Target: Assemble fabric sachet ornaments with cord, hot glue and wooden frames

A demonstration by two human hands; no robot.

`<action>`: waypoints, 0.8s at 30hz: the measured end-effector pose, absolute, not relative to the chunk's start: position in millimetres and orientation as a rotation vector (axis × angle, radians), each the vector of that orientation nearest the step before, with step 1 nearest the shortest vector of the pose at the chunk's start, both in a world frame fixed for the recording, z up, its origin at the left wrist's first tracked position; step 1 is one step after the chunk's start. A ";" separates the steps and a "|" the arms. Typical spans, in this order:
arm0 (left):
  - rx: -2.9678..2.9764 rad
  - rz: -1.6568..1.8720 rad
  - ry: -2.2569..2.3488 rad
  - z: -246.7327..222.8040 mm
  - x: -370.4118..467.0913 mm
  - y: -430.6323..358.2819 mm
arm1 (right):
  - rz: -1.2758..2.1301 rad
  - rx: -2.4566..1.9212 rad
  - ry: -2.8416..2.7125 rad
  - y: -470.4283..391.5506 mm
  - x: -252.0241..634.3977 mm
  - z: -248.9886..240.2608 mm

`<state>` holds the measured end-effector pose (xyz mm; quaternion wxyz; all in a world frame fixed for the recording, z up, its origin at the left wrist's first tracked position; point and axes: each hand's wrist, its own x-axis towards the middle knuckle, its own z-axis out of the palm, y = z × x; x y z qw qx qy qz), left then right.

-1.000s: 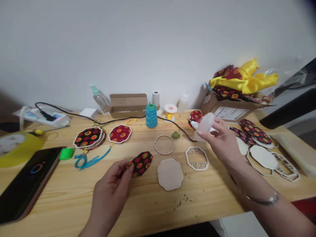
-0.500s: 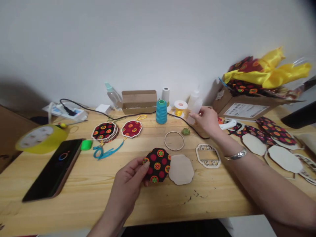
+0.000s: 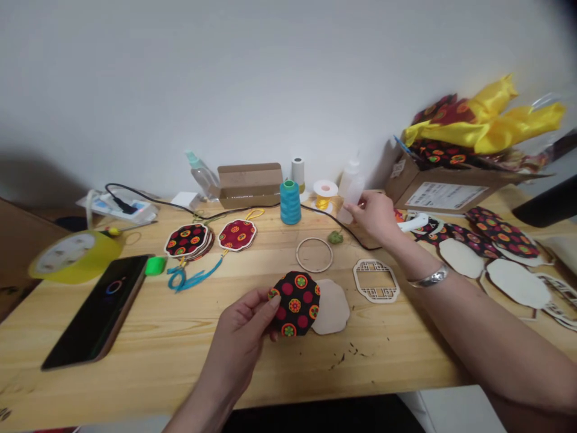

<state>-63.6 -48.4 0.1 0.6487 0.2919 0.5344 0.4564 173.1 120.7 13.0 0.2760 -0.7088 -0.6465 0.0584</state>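
My left hand [image 3: 250, 319] pinches an octagonal piece of black floral fabric [image 3: 293, 308] between thumb and fingers. Its right side covers part of a plain scalloped wooden piece [image 3: 334, 307] on the table. Farther back, my right hand [image 3: 374, 211] is closed around a translucent white plastic bottle [image 3: 353, 195]; another pale bottle [image 3: 350, 174] is partly hidden behind it. Between my arms lie a thin wooden ring [image 3: 314, 270] and a lattice-cut wooden frame [image 3: 375, 294]. A small green tangle [image 3: 335, 237] rests near the ring.
A teal thread cone [image 3: 290, 203] and a spool of yellow cord [image 3: 324, 195] stand near the wall. Finished floral ornaments [image 3: 187, 240] and a phone [image 3: 97, 313] lie left. Right are plain wooden blanks [image 3: 518, 282] and a cardboard box [image 3: 442, 189] stuffed with fabric.
My left hand has brought the fabric slightly right, so it overlaps more of the plain wooden piece. My right hand stays at the bottle. The whole view has shifted a little.
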 end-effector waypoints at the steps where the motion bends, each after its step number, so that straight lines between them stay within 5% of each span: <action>1: 0.664 1.042 1.219 0.0 -63.5 -48.7 | 0.150 -1.895 -1.743 120.9 172.7 12.4; 12: 0.910 1.061 1.367 5.1 -56.1 -49.7 | 0.081 -1.887 -1.774 78.4 173.0 39.4; 18: 2.186 1.111 1.231 6.4 -56.7 -57.4 | 1.894 -1.365 -1.424 -12.9 161.6 34.7; 24: 2.450 1.068 0.998 -5.0 -52.0 -65.0 | 1.957 -1.294 -1.014 -39.8 158.6 14.4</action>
